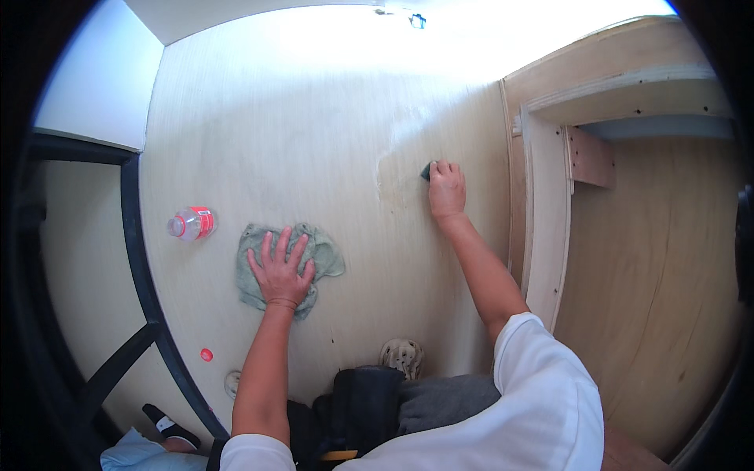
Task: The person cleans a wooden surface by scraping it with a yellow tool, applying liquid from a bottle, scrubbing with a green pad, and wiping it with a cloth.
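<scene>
My left hand (284,268) lies flat with spread fingers on a crumpled grey-green cloth (327,259), pressing it against the light wood-grain floor (330,159). Farther to the right, my right hand (446,187) is closed around a small dark green scouring pad (425,172), mostly hidden by the fingers, down at the floor. Left of that hand the floor has a wet-looking patch (394,176) with a pale edge. An open clear plastic bottle (192,224) with a red label stands to the left of the cloth.
A red bottle cap (206,355) lies near the dark metal frame (141,235) along the left. On the right rises a plywood frame (542,218) with a recess. My clog (403,357) shows below me. Another person's sandalled foot (177,434) is at the lower left.
</scene>
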A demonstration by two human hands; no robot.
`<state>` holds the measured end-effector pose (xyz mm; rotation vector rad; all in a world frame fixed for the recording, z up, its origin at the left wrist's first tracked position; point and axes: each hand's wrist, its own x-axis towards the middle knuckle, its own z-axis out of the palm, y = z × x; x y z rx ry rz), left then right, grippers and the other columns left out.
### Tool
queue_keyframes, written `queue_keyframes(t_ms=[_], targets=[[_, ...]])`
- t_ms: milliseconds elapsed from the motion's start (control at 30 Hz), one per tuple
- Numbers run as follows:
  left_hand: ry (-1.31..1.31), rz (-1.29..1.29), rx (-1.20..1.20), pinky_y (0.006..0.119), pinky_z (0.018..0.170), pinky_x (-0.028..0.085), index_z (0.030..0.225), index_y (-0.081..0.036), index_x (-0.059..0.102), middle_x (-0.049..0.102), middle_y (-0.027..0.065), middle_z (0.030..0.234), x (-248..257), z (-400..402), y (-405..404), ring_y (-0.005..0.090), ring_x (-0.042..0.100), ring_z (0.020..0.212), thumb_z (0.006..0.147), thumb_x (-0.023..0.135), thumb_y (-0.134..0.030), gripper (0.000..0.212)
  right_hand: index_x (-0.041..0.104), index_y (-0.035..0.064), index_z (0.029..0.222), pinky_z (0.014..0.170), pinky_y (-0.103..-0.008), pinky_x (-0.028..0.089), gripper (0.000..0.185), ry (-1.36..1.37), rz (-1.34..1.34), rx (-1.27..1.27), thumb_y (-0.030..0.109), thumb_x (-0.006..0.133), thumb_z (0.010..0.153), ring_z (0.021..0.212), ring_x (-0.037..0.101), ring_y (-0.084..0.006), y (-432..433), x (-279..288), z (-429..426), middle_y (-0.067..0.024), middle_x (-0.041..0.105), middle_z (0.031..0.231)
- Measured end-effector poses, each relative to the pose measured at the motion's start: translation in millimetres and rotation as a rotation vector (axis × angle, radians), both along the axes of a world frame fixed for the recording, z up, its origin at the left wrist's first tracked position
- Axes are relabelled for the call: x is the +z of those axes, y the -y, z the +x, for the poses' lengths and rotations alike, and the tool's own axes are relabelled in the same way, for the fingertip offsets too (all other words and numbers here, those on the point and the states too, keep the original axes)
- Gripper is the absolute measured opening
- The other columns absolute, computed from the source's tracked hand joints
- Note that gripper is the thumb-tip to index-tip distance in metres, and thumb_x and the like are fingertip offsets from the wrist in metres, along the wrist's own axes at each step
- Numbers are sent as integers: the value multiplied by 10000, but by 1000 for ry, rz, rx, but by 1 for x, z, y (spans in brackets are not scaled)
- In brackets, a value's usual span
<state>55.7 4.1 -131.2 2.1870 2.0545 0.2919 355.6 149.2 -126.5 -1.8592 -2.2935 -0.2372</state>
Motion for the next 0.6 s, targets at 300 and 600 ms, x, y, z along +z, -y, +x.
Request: queue_keyframes(t_ms=[300, 600], targets=[[11, 27, 9, 567, 1006, 137, 1170, -288, 526, 404, -34, 1318, -4, -2, 1, 254, 303, 1249, 704, 578, -347, 473, 547, 45, 765, 664, -368, 446, 93, -95, -9, 174, 52, 532, 674, 761, 515, -255, 18, -18, -15, -100, 517, 787], [4, 20, 19, 581, 1000, 146, 1150, -308, 536, 394, -39, 1322, -6, -2, 1, 252, 307, 1238, 693, 590, -356, 463, 563, 42, 792, 643, -362, 445, 149, -111, -33, 236, 53, 539, 646, 761, 504, -238, 32, -12, -37, -88, 515, 768]])
